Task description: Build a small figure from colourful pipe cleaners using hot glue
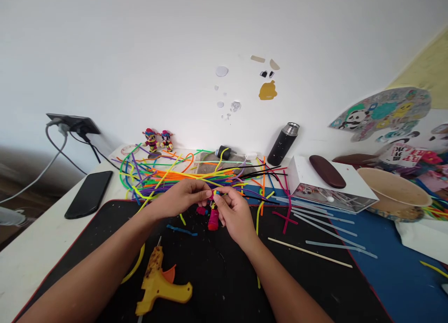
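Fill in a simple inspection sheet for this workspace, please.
Surface: black mat on a white table; blue covering at right.
Work in hand: small pink figure, upper part partly hidden.
Clutter: jumbled pipe cleaners, yellow glue gun, phone, translucent sticks.
Hands: left hand and right hand both pinch at the figure's upper part.
Cables: grey cable and black cable at the wall socket, left.
Surroundings: white wall, two small dolls, black flask, white box.

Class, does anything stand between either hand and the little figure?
Nothing visible does: the left hand and right hand meet at the top of the figure. The glue gun lies clear of both, on the mat.
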`<state>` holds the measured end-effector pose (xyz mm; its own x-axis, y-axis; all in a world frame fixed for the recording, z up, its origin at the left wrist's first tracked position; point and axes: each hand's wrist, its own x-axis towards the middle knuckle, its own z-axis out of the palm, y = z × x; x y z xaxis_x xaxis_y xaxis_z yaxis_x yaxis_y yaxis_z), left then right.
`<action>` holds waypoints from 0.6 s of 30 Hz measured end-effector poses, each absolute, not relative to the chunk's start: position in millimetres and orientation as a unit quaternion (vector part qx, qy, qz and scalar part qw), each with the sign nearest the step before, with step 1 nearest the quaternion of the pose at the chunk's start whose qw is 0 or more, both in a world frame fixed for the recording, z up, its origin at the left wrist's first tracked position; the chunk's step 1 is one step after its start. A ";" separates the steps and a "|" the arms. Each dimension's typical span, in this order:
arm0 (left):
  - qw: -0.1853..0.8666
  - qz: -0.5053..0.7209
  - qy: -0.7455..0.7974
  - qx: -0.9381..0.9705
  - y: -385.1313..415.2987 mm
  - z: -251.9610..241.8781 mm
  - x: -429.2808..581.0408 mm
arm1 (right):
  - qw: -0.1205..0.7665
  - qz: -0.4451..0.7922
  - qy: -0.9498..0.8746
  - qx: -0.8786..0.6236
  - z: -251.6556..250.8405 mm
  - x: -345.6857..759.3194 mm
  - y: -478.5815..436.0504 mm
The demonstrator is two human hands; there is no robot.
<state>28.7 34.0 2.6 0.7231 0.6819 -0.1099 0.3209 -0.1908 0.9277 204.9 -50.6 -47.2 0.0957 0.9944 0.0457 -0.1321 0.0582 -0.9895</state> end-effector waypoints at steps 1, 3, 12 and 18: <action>0.543 0.166 0.333 0.753 34.0 2.7 28.9 | 0.568 0.497 -0.453 -0.474 -47.1 204.8 -50.8; 0.543 0.170 0.334 0.752 34.1 2.8 29.2 | 0.568 0.502 -0.450 -0.472 -46.3 204.5 -51.1; 0.556 0.182 0.328 0.742 35.2 2.3 28.7 | 0.571 0.506 -0.445 -0.470 -40.8 204.1 -51.8; 0.547 0.177 0.332 0.748 35.0 0.3 28.8 | 0.569 0.505 -0.441 -0.477 -42.3 204.5 -50.6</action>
